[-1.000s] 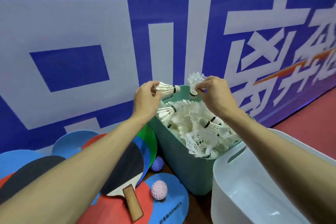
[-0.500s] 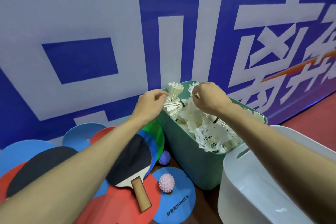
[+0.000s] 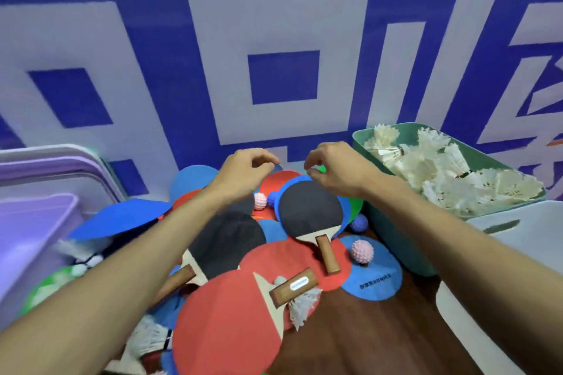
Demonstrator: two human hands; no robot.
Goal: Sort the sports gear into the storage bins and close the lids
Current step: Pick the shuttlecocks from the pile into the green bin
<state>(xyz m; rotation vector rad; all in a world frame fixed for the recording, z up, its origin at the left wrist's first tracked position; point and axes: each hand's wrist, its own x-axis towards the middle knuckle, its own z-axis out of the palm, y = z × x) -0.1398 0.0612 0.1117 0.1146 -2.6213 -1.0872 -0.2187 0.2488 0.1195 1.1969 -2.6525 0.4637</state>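
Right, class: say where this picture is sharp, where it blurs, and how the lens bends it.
Head view: black paddle and pink spiky ball at centre sharp; purple bin at the left edge smeared; the banner's straight strokes lean and bow, wide-angle distortion; light even, shadows soft.

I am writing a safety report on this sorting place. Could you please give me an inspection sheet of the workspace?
Surface: dark wooden floor, largely covered by gear.
Job's things: teal bin without lid, heaped with shuttlecocks; white bin also without lid; purple bin partly out of view; lids stacked at far left; paddles piled on the floor.
Clutter: pink spiky ball, blue spiky ball, blue discs and loose shuttlecocks mixed among the paddles.
Grippers: left hand and right hand above the pile, fingers loosely curled, nothing held.
Cables: nothing seen.
Surroundings: blue banner with white characters behind.
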